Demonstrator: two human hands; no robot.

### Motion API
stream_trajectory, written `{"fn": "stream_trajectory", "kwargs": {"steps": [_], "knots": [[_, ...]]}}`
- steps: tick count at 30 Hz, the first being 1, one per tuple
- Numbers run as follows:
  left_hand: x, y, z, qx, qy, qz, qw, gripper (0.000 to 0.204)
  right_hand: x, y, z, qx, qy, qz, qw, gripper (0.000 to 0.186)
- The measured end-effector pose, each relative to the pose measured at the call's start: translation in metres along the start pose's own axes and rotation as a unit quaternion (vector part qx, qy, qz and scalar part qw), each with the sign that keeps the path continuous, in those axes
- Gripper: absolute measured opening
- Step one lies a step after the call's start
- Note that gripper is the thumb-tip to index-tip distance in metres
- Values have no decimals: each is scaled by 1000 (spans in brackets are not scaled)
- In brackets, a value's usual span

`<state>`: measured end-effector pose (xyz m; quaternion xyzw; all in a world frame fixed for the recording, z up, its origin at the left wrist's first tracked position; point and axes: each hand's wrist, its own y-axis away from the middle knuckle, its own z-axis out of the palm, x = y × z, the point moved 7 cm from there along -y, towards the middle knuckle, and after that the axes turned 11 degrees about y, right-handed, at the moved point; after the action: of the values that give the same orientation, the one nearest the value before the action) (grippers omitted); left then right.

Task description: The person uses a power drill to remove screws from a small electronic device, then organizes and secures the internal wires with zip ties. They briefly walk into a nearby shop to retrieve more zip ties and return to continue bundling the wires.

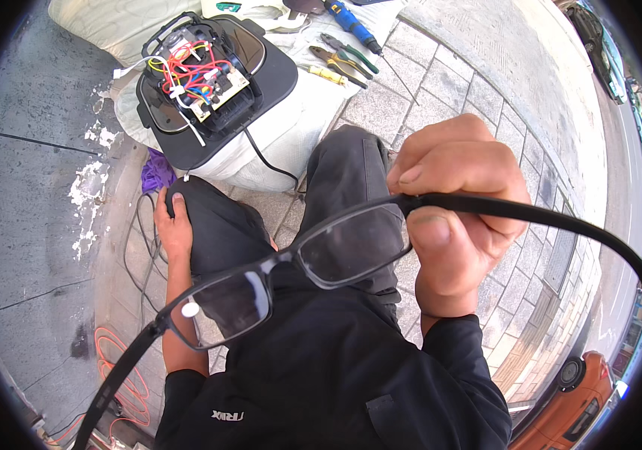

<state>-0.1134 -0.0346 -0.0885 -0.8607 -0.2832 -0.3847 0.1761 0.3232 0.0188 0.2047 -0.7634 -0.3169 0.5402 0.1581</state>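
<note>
At 3 o'clock the right hand [462, 199] has its fingers clamped on one hinge of black-framed eyeglasses [282, 259] with rectangular clear lenses, which slant across the centre toward 7 o'clock. At 9 o'clock the left hand [175, 229] rests on a knee of dark trousers [220, 217], its thumb and fingers apart. At 11 o'clock an opened black appliance [212, 86] with multicoloured wiring sits on white cloth [313, 105]; at 12 lie green-handled pliers [343, 50] and yellow-handled pliers [334, 62].
</note>
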Motion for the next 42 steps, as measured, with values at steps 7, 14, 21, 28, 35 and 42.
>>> {"fn": "stream_trajectory", "kwargs": {"steps": [7, 14, 21, 28, 35, 42], "knots": [[9, 0, -4, 20, 5, -3, 1000, 55, 129, 0, -16, 51, 23, 231, 971, 11], [9, -4, -4, 38, -16, 4, 999, 52, 211, -67, -4, 65, 380, 92, 918, 17], [31, 4, -7, 67, -12, 43, 997, 49, 295, -88, 100, -112, 615, -159, 764, 12], [30, 13, -24, 76, 4, 27, 997, 50, 340, -50, 160, -246, 665, -170, 684, 6], [17, 16, -43, 103, 31, 35, 994, 45, 303, -47, 145, -183, 605, -158, 759, 10], [22, 23, -50, 111, 26, 130, 985, 31, 265, -26, 91, -84, 479, 110, 867, 21]]}}
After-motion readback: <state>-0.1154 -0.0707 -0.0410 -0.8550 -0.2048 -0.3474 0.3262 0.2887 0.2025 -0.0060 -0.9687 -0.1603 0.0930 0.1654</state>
